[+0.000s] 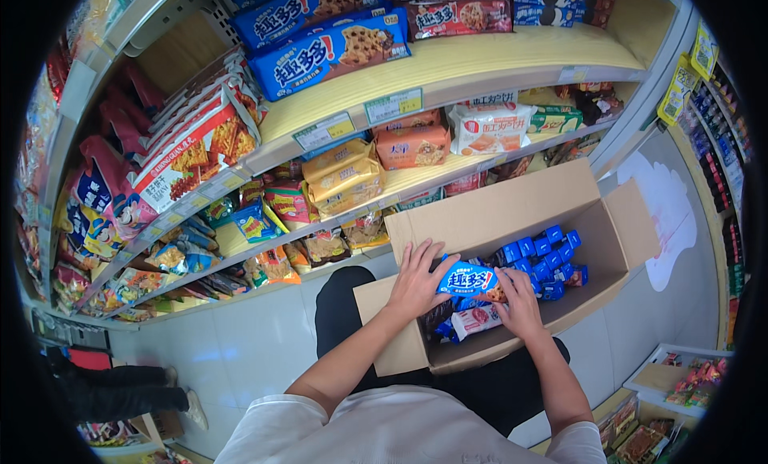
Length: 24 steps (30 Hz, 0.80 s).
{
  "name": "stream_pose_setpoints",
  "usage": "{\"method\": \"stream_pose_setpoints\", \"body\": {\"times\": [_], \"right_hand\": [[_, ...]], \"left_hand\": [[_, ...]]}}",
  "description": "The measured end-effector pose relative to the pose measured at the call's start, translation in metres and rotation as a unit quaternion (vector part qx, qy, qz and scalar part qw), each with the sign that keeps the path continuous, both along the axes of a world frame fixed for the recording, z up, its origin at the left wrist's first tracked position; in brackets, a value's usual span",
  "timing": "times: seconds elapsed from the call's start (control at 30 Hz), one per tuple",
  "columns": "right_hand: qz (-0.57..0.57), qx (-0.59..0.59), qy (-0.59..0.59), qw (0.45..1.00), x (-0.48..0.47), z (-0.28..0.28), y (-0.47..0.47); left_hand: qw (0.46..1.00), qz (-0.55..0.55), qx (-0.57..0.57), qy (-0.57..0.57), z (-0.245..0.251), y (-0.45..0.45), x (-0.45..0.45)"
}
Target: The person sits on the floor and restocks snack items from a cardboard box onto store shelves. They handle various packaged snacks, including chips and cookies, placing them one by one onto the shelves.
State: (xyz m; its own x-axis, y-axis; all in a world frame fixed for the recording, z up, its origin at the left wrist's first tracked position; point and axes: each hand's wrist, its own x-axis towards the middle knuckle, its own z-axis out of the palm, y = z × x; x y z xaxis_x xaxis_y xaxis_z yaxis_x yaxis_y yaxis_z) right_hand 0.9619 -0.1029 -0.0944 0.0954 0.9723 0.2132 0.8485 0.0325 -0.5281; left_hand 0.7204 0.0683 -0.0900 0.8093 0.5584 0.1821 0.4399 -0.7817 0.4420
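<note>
Between my two hands is a blue cookie packet [469, 280], level over an open cardboard box [498, 194]. My left hand [417, 278] grips its left end, and my right hand [521, 302] holds the right end. Inside the box, several small blue packs [540, 257] stand on end toward the far side. Below the held packet lies a white-and-pink packet [477, 321], with other blue wrappers partly hidden beneath my hands. The box rests at my knees with its flaps folded outward.
A curved store shelf [456, 74] rises ahead, its top tier bearing blue cookie packets [330, 53] and a red cookie packet [459, 17]. Orange cracker packs [413, 141] sit one tier lower. At left behind me, another person's legs [132, 392] show. A white patch [657, 218] marks the floor at right.
</note>
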Motion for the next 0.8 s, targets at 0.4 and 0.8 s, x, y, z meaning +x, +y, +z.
{"method": "stream_pose_setpoints", "body": {"times": [0.4,0.8], "right_hand": [[0.036,0.056,-0.096,0.993,0.040,0.119,0.043],[0.099,0.363,-0.148,0.914,-0.008,0.333,0.239]], "left_hand": [[0.997,0.056,-0.015,-0.055,-0.013,0.005,0.002],[0.997,0.060,0.034,-0.037,-0.010,0.004,0.004]]}}
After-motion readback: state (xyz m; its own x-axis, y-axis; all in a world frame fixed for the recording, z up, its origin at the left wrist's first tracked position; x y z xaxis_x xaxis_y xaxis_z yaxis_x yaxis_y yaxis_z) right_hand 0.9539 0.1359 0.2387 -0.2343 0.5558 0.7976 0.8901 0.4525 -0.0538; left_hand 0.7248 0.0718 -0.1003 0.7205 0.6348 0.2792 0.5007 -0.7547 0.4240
